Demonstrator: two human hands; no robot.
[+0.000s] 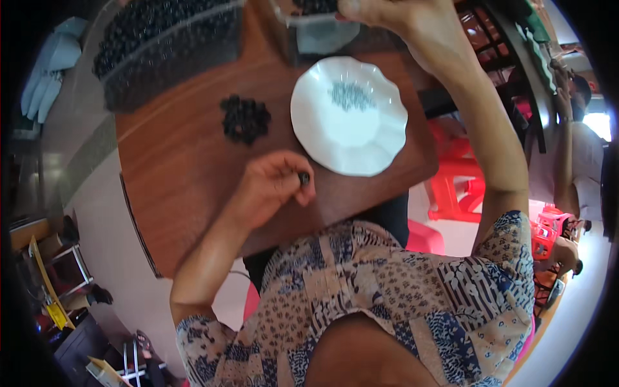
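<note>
Left hand [274, 184]: pinching small dark piece [304, 178] — frame centre.
Right hand [403, 16]: at clear container [325, 40], top edge — grip cannot be told.
Dark pile [245, 120]: on worktop [184, 171], left of white plate [348, 142].

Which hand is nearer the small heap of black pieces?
Left. In view, the left hand is just below the small black heap; the right hand is farther, up and right.

Small dark piece [304, 178], pinched, clear container [316, 21], black pieces [314, 6] inside
</note>
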